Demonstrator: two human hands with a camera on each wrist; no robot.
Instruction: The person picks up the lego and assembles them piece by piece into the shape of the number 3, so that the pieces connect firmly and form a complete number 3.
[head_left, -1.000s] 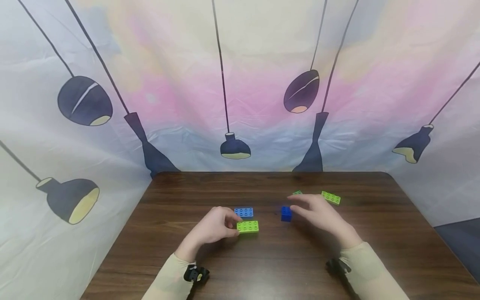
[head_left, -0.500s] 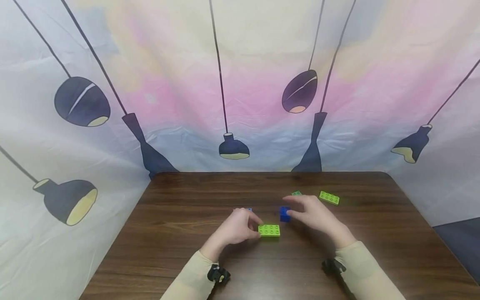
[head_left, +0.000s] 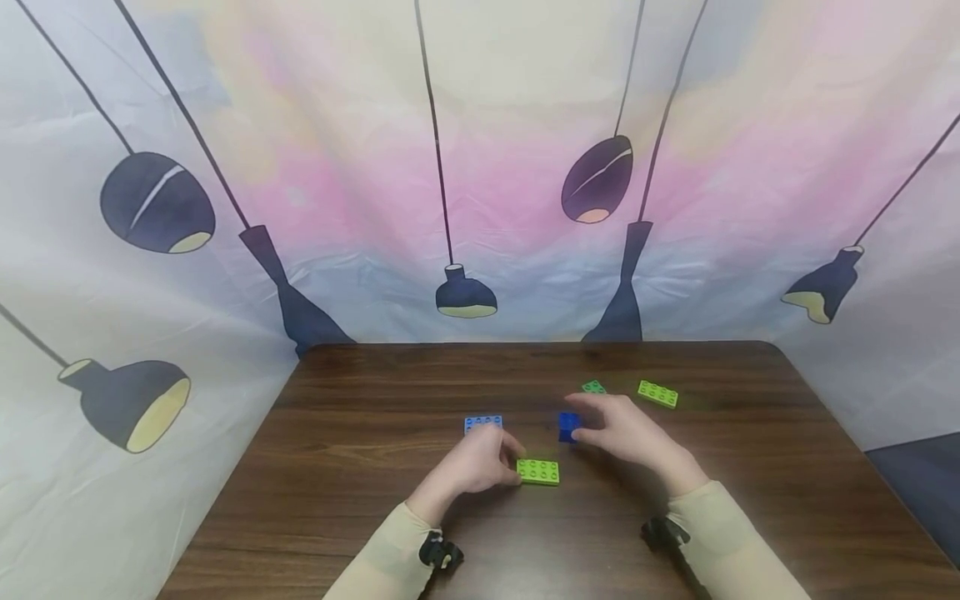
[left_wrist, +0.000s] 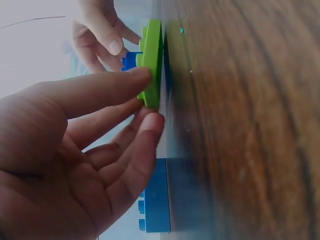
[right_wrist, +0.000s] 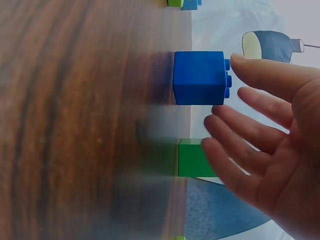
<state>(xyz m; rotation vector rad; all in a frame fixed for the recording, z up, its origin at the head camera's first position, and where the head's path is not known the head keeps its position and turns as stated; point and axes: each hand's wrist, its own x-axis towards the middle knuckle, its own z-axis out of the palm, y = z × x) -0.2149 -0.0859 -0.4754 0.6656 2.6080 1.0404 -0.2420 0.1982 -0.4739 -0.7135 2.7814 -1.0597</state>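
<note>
My left hand (head_left: 480, 460) pinches one end of a lime-green brick (head_left: 537, 472) between thumb and fingers; in the left wrist view the brick (left_wrist: 154, 65) appears close to the tabletop. Just behind that hand lies a light blue brick (head_left: 483, 421), partly covered by it. My right hand (head_left: 630, 429) is beside a dark blue brick (head_left: 567, 427), fingers spread and relaxed. In the right wrist view the thumb is near the studs of this blue brick (right_wrist: 200, 78), and whether it touches is unclear.
Behind my right hand lies a green brick (head_left: 594, 387), partly hidden. Another lime-green brick (head_left: 657, 394) is farther right on the brown wooden table (head_left: 360, 400). A cloth printed with lamps (head_left: 467, 296) hangs behind the table.
My left hand has carried the lime-green brick to the right and slightly nearer the front, uncovering part of the light blue brick again. My right hand has barely shifted.
</note>
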